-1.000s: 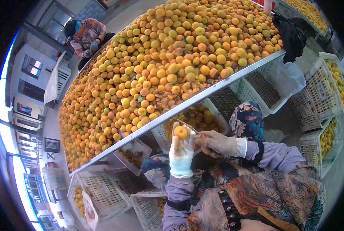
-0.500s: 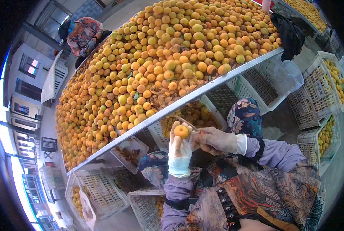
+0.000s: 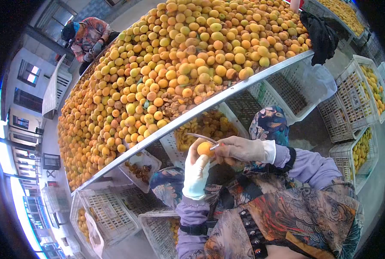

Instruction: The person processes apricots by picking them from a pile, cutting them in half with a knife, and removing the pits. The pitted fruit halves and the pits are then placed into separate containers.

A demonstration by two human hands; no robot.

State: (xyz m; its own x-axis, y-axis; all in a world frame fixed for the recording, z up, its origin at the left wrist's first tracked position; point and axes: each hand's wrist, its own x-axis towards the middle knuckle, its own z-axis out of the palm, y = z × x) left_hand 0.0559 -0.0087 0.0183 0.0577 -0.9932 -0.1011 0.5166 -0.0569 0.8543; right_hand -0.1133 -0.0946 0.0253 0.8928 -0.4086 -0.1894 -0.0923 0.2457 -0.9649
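Note:
My left hand (image 3: 195, 175), in a white glove, is closed around an orange-yellow apricot (image 3: 204, 149) held up in its fingertips. My right hand (image 3: 244, 150), gloved as well, grips a small knife with a thin curved blade (image 3: 195, 136). That blade reaches across the far side of the apricot, and the base of the knife overlaps the fruit in this view. Just beyond both hands, a white crate (image 3: 169, 141) under the table edge holds cut apricot pieces (image 3: 212, 125).
A metal-edged table (image 3: 175, 124) heaped with apricots (image 3: 158, 77) slopes across the view. Crates of fruit (image 3: 345, 105) stand at my right, and another crate (image 3: 108, 211) at lower left. A person (image 3: 89, 36) works at the far left side. A black cloth (image 3: 319, 39) hangs at the table corner.
My right hand has brought the knife up against the apricot, its blade now plainly visible. The left hand has turned the fruit slightly, and the whole view has shifted a little.

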